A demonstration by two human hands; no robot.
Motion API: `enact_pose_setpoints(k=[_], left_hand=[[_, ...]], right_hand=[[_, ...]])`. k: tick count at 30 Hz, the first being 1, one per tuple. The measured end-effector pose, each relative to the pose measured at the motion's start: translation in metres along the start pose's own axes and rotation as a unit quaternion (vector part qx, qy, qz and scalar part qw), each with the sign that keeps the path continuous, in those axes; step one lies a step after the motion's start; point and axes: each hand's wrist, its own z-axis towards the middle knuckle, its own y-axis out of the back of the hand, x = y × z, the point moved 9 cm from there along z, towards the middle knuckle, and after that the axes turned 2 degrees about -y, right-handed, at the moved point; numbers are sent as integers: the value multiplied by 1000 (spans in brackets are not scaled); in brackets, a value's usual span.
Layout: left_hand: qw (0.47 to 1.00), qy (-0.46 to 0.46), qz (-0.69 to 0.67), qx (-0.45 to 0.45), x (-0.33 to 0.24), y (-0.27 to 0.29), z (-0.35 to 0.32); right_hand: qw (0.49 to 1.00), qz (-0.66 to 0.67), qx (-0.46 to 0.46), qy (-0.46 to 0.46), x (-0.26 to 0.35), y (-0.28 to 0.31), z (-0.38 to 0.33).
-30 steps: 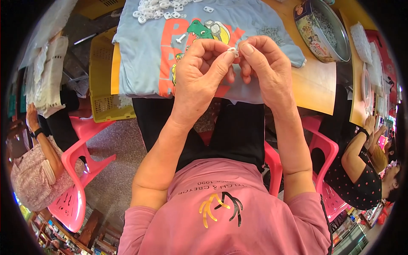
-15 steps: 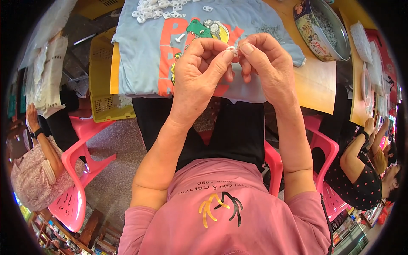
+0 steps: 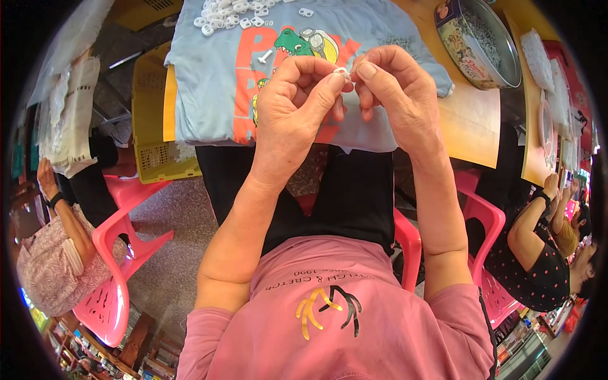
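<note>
Presently: small white plastic piece [image 3: 342,73] pinched in the left hand [image 3: 294,104], above the blue cloth [image 3: 206,82] on the desk [image 3: 472,130].
Right hand [image 3: 402,101] curled at its right side; cannot tell what it grips. Piece probably light, stiff, slightly slick; best held by its outer rims. Cloth likely soft, may ruck. White pile [image 3: 228,14] far left, white peg [image 3: 265,56] nearer, tin [image 3: 457,47] far right; bare wood right of the cloth offers room.

The left hand [image 3: 295,101] partly hides a white piece [image 3: 342,71] at upper centre; the top edge crops a white heap [image 3: 229,14].
</note>
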Motion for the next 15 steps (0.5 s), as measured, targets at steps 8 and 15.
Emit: enact_pose_setpoints(k=[8, 15], left_hand=[[1000, -4, -5, -2, -1, 0, 0], [1000, -13, -5, -10, 0, 1, -2]], right_hand=[[999, -46, -8, 16, 3, -3, -1], [997, -70, -32, 16, 0, -6, -4]])
